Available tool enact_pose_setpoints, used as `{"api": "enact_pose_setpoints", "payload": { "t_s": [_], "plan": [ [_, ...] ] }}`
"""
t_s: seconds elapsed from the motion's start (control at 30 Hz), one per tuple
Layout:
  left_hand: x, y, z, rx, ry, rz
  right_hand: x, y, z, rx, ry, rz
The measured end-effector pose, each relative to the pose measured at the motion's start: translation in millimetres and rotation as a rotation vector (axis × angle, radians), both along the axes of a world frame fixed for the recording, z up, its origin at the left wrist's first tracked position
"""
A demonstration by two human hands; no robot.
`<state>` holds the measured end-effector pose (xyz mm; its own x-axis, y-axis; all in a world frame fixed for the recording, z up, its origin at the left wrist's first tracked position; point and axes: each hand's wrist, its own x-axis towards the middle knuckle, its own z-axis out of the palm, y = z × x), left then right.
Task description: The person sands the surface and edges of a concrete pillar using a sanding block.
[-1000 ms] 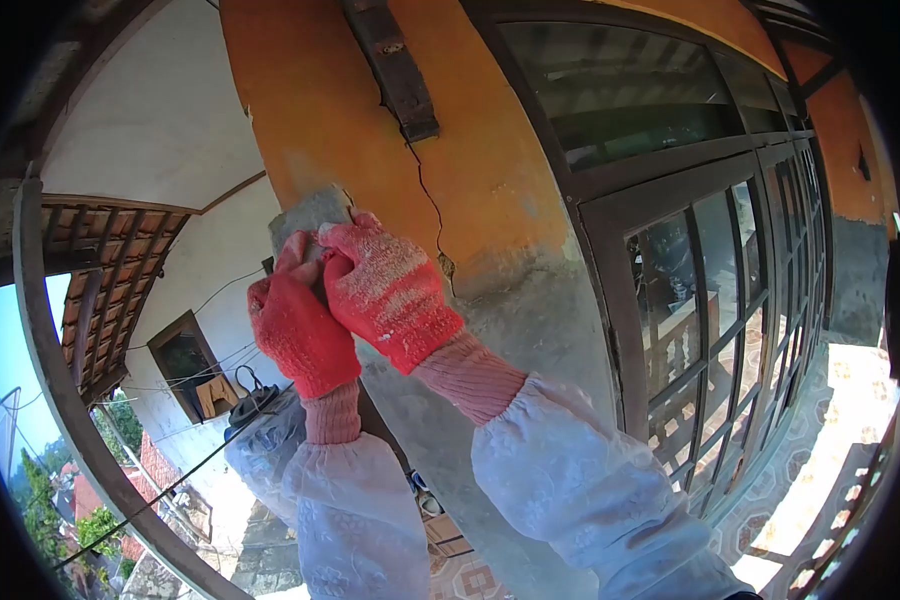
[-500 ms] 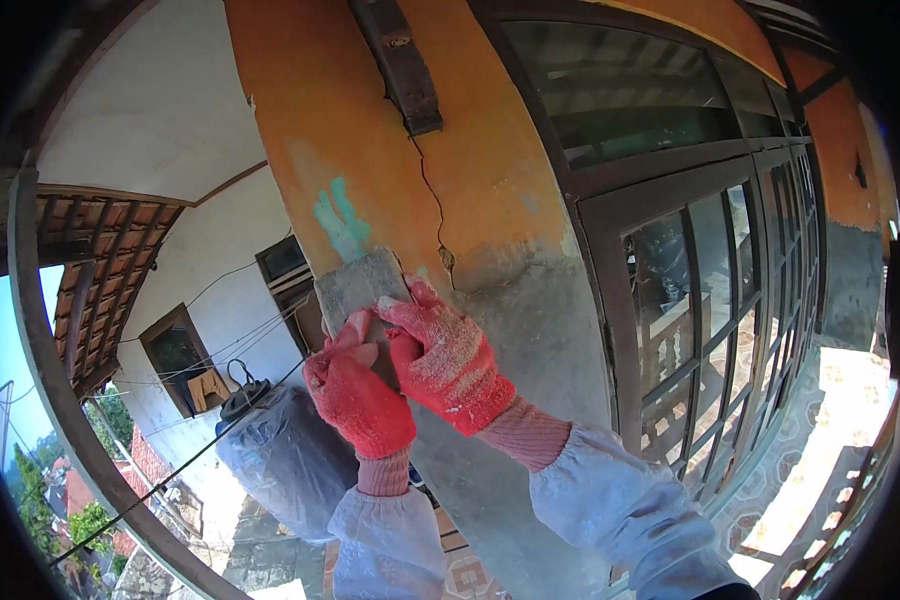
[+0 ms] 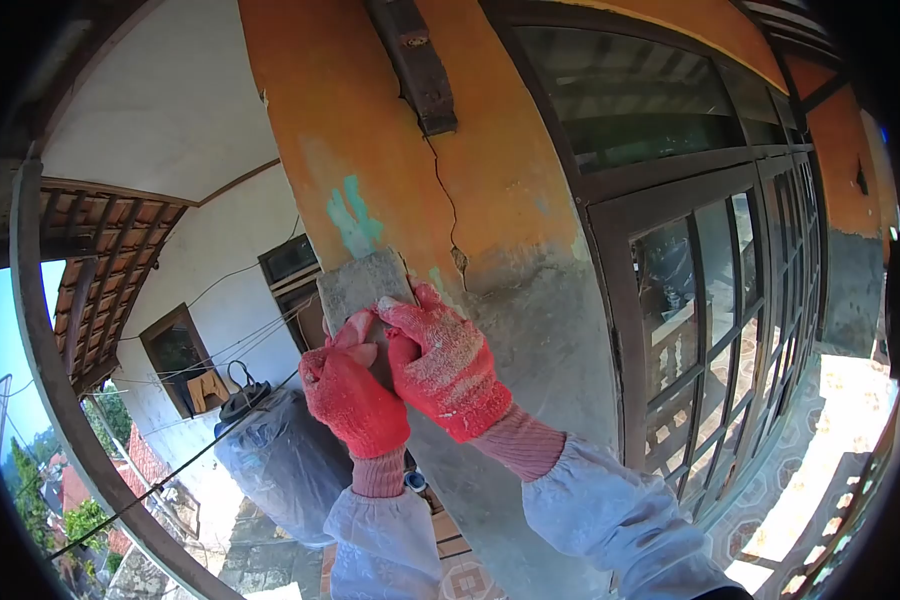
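Observation:
My left hand (image 3: 355,395), in a dusty red knit glove, is closed with its fingertips against the grey lower part of a pillar (image 3: 530,350). Beside it my right hand (image 3: 440,365), gloved alike, has its fingers bent and pressed together. The two hands nearly meet at the fingertips. Just above them is a grey rectangular patch (image 3: 363,278); I cannot tell whether it is plaster or a separate flat piece. What the fingers hold, if anything, is hidden. Higher up, the pillar is orange, with teal paint smears (image 3: 354,217) and a crack (image 3: 448,200).
A dark wooden beam end (image 3: 415,70) sticks out of the pillar overhead. To the right stand brown-framed glass doors (image 3: 690,330). A plastic-covered bulky object (image 3: 280,460) stands at left behind the hands, and a dark cable (image 3: 170,480) crosses there.
The view has shifted slightly, so the pillar sits a little further right. Both hands have moved slightly left and down against the pillar, keeping the same closed pose.

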<state>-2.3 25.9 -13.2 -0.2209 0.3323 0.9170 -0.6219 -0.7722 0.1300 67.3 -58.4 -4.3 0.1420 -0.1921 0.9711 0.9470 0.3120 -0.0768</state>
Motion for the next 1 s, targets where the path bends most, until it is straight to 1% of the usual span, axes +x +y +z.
{"api": "enact_pose_setpoints", "payload": {
  "t_s": [0.03,0.07,0.1,0.13,0.17,0.2,0.27,0.3,0.33,0.37,0.43,0.5,0.53,0.57,0.6,0.63,0.67,0.7,0.73,0.77,0.8,0.83,0.9,0.93,0.97,1.0],
  "plan": [
    [1.0,7.9,12.9,0.132,0.018,0.288,-3.6,-1.5,16.6,-0.041,0.022,-0.033],
    [-14.2,-7.1,43.4,0.301,0.046,0.944,-2.6,6.2,40.4,-0.029,0.024,0.047],
    [-7.3,0.0,66.7,0.305,0.027,0.938,-0.4,6.8,64.7,-0.018,0.01,0.038],
    [-4.6,7.7,76.6,0.249,-0.007,0.873,-3.9,5.6,77.1,-0.01,0.002,0.04],
    [-4.5,11.7,73.1,0.192,-0.024,0.809,-6.8,5.1,75.1,-0.009,0.01,0.044],
    [-3.5,6.8,61.8,0.124,-0.02,0.676,-5.9,2.5,62.0,-0.056,0.017,0.079],
    [-4.1,0.6,10.7,0.163,0.024,0.657,-0.4,-2.1,16.0,-0.06,-0.001,0.029],
    [-8.2,-1.2,-3.0,0.183,0.04,0.655,-0.4,-4.3,-9.0,-0.062,-0.029,-0.013],
    [-12.4,-3.5,-16.4,0.203,0.057,0.653,-3.1,-10.6,-22.5,-0.204,0.047,0.09],
    [-12.8,-4.4,-13.0,0.17,0.073,0.54,-1.7,-7.7,-14.4,-0.187,0.033,0.087],
    [-16.9,-8.1,11.7,0.136,0.089,0.43,-8.9,-9.6,16.2,-0.205,0.044,0.038],
    [-21.3,-6.4,62.0,0.246,0.081,0.991,-11.8,-3.4,60.2,-0.186,0.066,0.084],
    [-19.4,-1.2,70.7,0.247,0.079,0.992,-12.6,0.0,75.6,-0.136,0.055,0.077],
    [-15.7,5.3,71.9,0.24,0.038,0.872,-12.9,0.9,78.3,-0.093,0.054,0.069],
    [-11.8,10.2,67.0,0.23,0.003,0.75,-12.0,1.5,67.0,-0.089,0.061,0.104],
    [-12.3,10.3,41.9,0.225,0.018,0.746,-10.5,0.7,39.1,-0.098,0.073,0.103],
    [-14.4,6.0,3.8,0.175,0.088,0.691,-6.9,-1.9,3.0,-0.075,0.064,0.062],
    [-15.2,1.2,-22.2,0.123,0.155,0.638,-5.6,-3.2,-21.4,-0.052,0.051,0.025],
    [-10.8,-2.2,-27.6,0.125,0.141,0.638,-4.3,-2.4,-27.2,-0.046,0.038,0.023],
    [-7.4,-5.2,-32.1,0.044,0.095,0.409,-3.6,-1.2,-31.4,-0.038,0.033,0.046],
    [-5.2,-4.9,-17.9,0.016,0.065,0.29,-1.6,1.3,-26.0,-0.014,0.025,0.067],
    [-4.1,-7.8,-1.9,-0.011,0.028,0.172,1.0,2.7,-6.6,-0.007,0.009,0.062],
    [-11.5,-6.3,44.5,0.313,0.039,0.866,-1.2,9.2,36.6,-0.045,0.059,0.034],
    [-5.2,-6.3,55.0,0.315,0.026,0.863,-3.0,3.1,54.4,-0.071,0.057,0.069],
    [-0.9,-6.9,53.7,0.189,0.018,0.59,-1.8,1.4,48.4,-0.083,0.07,0.067],
    [0.9,-4.6,37.7,0.12,0.032,0.458,-1.8,-0.7,36.0,-0.081,0.068,0.066]
  ]
}}
